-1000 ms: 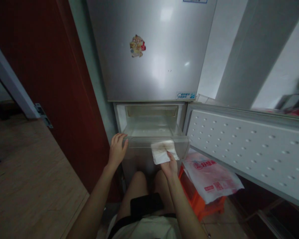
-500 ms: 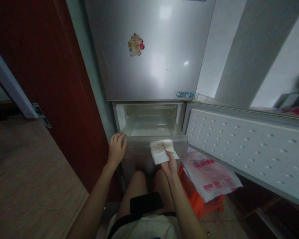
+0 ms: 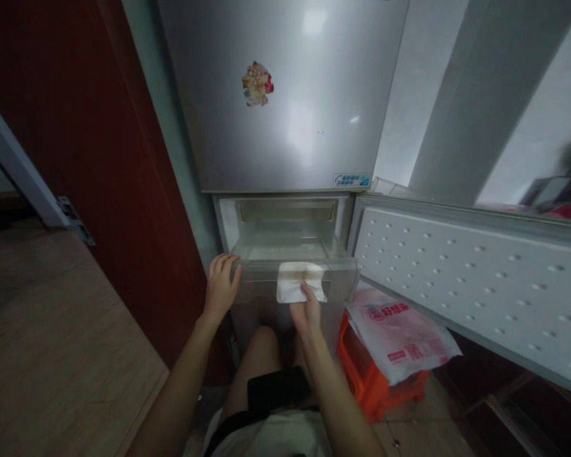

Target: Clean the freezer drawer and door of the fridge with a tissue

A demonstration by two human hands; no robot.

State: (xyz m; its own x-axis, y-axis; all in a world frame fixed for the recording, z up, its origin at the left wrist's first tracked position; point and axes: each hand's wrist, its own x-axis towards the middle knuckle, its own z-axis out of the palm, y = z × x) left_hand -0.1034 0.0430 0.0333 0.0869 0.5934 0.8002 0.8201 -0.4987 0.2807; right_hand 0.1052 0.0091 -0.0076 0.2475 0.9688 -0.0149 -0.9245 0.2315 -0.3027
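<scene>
A clear plastic freezer drawer point(image 3: 257, 271) is pulled partway out of the lower compartment of a silver fridge point(image 3: 290, 127). My left hand point(image 3: 221, 285) is closed over the left end of its front edge, fingertips on the rim. In my right hand point(image 3: 307, 311) is a folded white paper towel point(image 3: 297, 273) with brownish stains, pinched under the thumb. The towel lies over the drawer's front face, right of its middle. My right fingers are mostly hidden behind the towel.
The lower fridge door point(image 3: 457, 273) stands wide open on the right. Beneath it, a white plastic bag point(image 3: 404, 336) with red print lies on an orange stool point(image 3: 375, 393). A dark red door point(image 3: 99, 158) is on the left. A black phone-like object point(image 3: 278, 390) rests on my lap.
My right hand has slid the paper towel left along the drawer front, and the towel now sits straighter. My left hand stays on the drawer edge.
</scene>
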